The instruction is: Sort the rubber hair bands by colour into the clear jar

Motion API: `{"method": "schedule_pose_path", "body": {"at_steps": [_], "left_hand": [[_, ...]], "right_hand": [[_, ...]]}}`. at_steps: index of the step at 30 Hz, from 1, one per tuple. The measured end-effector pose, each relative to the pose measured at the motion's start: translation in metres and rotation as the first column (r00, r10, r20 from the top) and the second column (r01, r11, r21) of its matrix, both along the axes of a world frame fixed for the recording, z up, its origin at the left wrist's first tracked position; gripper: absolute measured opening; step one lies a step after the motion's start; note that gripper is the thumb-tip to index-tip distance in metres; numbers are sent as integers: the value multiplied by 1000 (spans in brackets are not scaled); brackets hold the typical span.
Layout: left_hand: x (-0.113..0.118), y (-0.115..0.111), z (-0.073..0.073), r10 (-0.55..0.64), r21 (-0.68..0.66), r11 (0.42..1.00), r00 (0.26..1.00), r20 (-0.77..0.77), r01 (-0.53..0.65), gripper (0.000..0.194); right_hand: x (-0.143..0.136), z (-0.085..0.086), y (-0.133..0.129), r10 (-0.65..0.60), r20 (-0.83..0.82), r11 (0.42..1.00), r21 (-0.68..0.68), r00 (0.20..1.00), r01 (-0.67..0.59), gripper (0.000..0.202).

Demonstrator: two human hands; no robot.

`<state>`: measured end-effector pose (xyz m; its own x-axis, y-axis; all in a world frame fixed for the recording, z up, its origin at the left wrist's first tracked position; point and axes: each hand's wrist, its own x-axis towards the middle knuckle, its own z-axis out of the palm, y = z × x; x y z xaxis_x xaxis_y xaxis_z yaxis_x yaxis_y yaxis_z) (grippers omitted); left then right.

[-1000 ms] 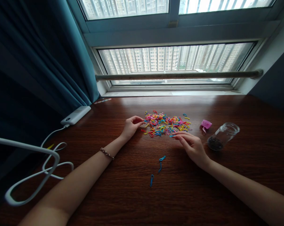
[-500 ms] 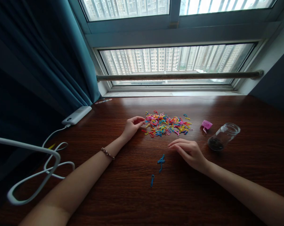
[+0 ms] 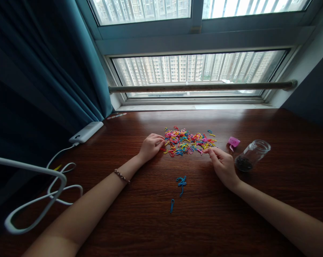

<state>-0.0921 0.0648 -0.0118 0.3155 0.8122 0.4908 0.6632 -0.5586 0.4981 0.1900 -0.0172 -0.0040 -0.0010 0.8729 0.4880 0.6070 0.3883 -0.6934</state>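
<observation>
A pile of small, many-coloured elastic bands [image 3: 189, 141] lies spread on the brown wooden table. My left hand [image 3: 151, 148] rests at the pile's left edge, fingers curled together; whatever is between them is hidden. At the front right edge, my right hand [image 3: 222, 165] brings thumb and forefinger together beside a pink band [image 3: 200, 151]. I cannot tell whether the band is pinched. Nearer me, several blue bands [image 3: 181, 182] lie in a small heap, and a single blue band [image 3: 172, 206] is below them.
Right of the pile are a pink clip-like piece [image 3: 233, 141] and a tilted glass jar [image 3: 253, 155] with dark contents. At left, a white power bank [image 3: 86, 132] has a white cable [image 3: 43, 167] looping over the table. A curtain [image 3: 89, 71] and window stand behind.
My right hand has moved from above the blue heap up to the pile, its fingers drawing together. Another blue band now lies in the heap. My left fingers have curled more.
</observation>
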Motion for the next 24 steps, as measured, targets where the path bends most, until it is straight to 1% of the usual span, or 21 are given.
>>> {"method": "schedule_pose_path", "body": {"at_steps": [2,3,5,6,8,11,13,18,21,24], "left_hand": [[-5,7,-4,-4,31,999,995,-104,7,20],[-5,8,-5,-17,32,999,989,-146,22,21],[-4,8,-6,-46,28,998,978,-204,53,22],[-3,7,-6,-54,28,998,974,-219,61,23],[-1,6,-7,-54,30,998,972,-228,63,23],[-1,6,-8,-44,21,999,978,-205,50,21],[-3,8,-10,-30,11,999,987,-160,32,20],[-6,11,-12,42,-58,997,999,-4,-42,21],[-7,11,-12,60,-80,995,998,18,-59,17],[-7,12,-12,72,-92,994,996,60,-66,18]], "right_hand": [[0,-1,-1,-79,197,996,50,977,70,30],[-1,-1,-3,-119,316,992,74,941,101,30],[-4,-3,-9,-163,532,986,104,831,127,34],[-5,-5,-12,-168,610,986,108,774,129,37],[-8,-8,-18,-170,707,985,101,686,139,39],[-10,-12,-20,-162,784,983,76,599,166,39],[-9,-13,-18,-131,812,986,46,568,162,38],[-7,-13,-14,-67,817,993,-1,573,117,36],[-7,-13,-14,-60,816,993,-11,576,118,37],[-7,-12,-14,-68,813,992,-8,579,128,37]]}}
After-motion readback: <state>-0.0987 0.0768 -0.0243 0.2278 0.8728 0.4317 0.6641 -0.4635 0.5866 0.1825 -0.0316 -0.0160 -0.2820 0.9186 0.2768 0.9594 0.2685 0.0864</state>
